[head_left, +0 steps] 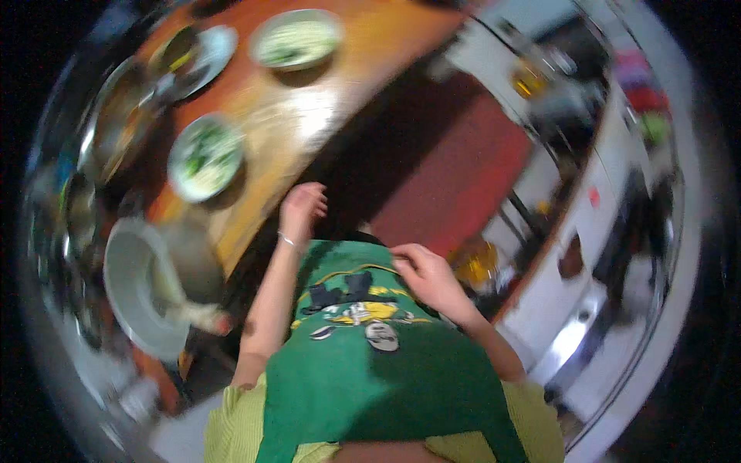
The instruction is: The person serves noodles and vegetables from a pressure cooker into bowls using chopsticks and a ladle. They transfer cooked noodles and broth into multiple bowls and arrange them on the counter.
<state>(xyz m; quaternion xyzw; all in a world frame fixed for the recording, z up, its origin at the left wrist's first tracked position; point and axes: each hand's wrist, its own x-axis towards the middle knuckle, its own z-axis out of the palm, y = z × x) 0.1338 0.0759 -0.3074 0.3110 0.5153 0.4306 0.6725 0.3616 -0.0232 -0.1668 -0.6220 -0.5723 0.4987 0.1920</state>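
My left hand [303, 207] is in the air beside the front edge of the wooden table [266, 166], empty, its fingers loosely bent and a little apart; a thin bracelet circles the wrist. At the right edge of my green apron [363, 386], my right hand [427, 276] rests with fingers loosely bent, and nothing shows in it. The apron carries a cartoon print. Nearest to the left hand on the table is a white bowl [176, 163] of pale and green chopped food. A second such bowl [258, 48] stands farther back.
At the left, a large pale pot [116, 270] has a light-handled tool [202, 315] leaning in it. Metal pans [91, 147] and a plate [221, 48] crowd the table's left side. Beyond me lies a red surface [463, 166]. A white counter [610, 181] with blurred items runs along the right.
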